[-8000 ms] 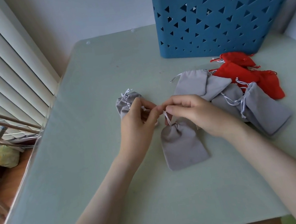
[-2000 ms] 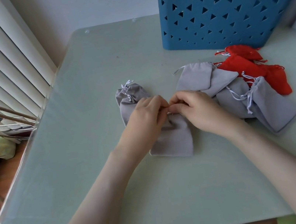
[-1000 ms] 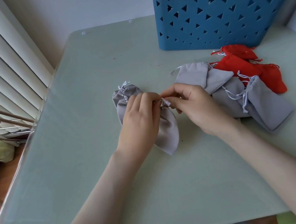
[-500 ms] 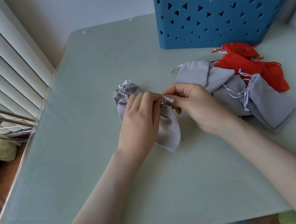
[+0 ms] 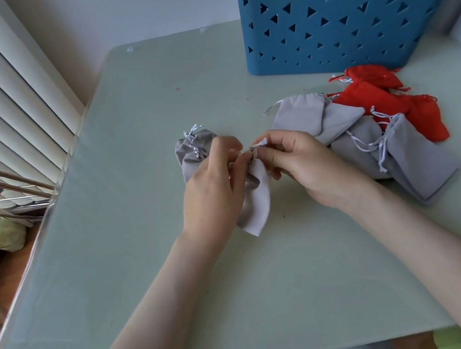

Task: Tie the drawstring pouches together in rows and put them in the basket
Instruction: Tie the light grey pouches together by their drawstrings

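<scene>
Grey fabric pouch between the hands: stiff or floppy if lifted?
Probably floppy: the grey fabric drawstring pouch sags creased below where the left hand and right hand pinch its neck. Likely light: it looks flat, seemingly empty.

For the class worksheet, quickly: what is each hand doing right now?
Left hand: closed, pinching the grey pouch at its neck.
Right hand: closed, pinching that pouch's drawstring.
</scene>
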`<state>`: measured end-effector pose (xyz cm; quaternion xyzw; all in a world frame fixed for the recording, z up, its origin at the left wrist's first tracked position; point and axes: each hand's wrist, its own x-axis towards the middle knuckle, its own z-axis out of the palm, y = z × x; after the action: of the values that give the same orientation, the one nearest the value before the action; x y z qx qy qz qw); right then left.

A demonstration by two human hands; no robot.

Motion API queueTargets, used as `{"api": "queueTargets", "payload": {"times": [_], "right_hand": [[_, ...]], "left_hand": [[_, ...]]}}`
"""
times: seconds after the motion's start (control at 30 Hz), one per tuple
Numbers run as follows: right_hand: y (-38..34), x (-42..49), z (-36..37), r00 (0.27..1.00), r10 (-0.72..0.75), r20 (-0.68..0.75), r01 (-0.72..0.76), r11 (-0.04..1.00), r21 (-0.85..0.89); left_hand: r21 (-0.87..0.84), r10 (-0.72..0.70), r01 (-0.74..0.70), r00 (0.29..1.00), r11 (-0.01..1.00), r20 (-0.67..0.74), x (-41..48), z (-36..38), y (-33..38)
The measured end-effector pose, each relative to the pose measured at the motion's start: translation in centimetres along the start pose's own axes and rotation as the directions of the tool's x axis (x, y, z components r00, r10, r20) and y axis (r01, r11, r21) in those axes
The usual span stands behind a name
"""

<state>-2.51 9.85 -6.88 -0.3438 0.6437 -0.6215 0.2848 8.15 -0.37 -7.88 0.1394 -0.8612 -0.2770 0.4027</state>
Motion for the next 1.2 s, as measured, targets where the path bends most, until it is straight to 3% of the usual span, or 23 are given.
{"api": "queueTargets", "payload": {"times": [0.23,0.33,0.5,0.7,0.83,1.0,1.1,1.2], "right_hand": [[0.0,0.1,-0.1,0.997,0.075,0.022,-0.076,0.996,0.050],[0.0,0.1,0.1,0.993,0.117,0.023,-0.118,0.991,0.057],[-0.1,0.7,-0.5,0.968,0.227,-0.112,-0.205,0.962,0.178],[0.0,0.5,-0.6,0.977,0.190,-0.100,-0.171,0.969,0.176],[-0.5,0.2,-0.4,0.981,0.194,0.001,-0.192,0.972,0.135],[-0.3,-0.4,0.8,0.977,0.212,0.033,-0.205,0.966,-0.156],[0.1,-0.2,0.4,0.989,0.146,-0.038,-0.150,0.979,-0.140],[0.1,-0.2,0.0,0.990,0.124,-0.061,-0.129,0.987,-0.100]], "left_hand": [[0.299,0.159,-0.140,0.987,0.944,-0.039,0.2,0.2,-0.6],[0.302,0.188,-0.163,0.981,0.939,-0.055,0.2,0.1,-0.7],[0.054,-0.063,0.067,0.996,0.996,-0.071,0.6,-0.8,-0.5],[-0.045,-0.158,0.158,0.987,0.986,0.004,0.5,-0.5,-0.2],[-0.031,-0.138,0.139,0.990,0.990,0.029,0.6,-0.5,-0.7],[-0.056,-0.216,0.217,0.976,0.975,0.013,0.9,-0.5,-0.8],[-0.069,-0.245,0.246,0.969,0.967,0.023,0.9,-0.9,-0.4],[-0.040,-0.331,0.329,0.942,0.943,-0.056,1.2,-1.5,-0.5]]}}
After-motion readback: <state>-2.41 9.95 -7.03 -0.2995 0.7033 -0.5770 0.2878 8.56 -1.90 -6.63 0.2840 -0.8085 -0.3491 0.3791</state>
